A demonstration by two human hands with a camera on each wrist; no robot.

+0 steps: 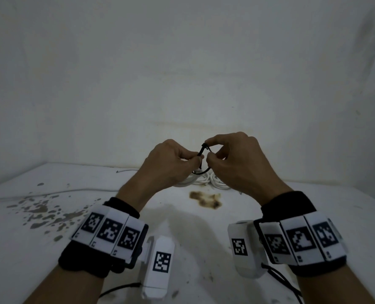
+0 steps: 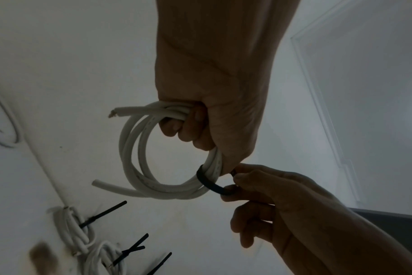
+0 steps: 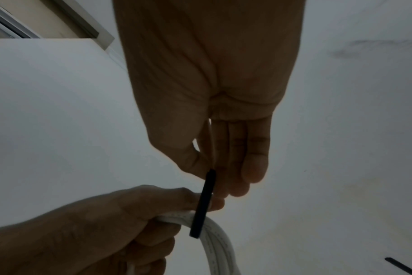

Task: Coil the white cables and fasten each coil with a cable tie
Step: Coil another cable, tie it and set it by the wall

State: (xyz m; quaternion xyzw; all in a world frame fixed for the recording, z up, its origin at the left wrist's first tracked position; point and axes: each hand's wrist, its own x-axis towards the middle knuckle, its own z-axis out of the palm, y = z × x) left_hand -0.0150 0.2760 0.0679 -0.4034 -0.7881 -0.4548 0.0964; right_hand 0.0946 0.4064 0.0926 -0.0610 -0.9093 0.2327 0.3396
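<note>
White cable coil [image 2: 139, 154]; black cable tie [image 2: 209, 183]; white table [image 1: 204, 249], brown stains [image 1: 206, 200].

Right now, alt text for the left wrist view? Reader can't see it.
The left hand grips a white cable coil held in the air while the right hand pinches a black cable tie looped around its strands. Below on the white table lie tied cable coils with black tie tails sticking out.
</note>
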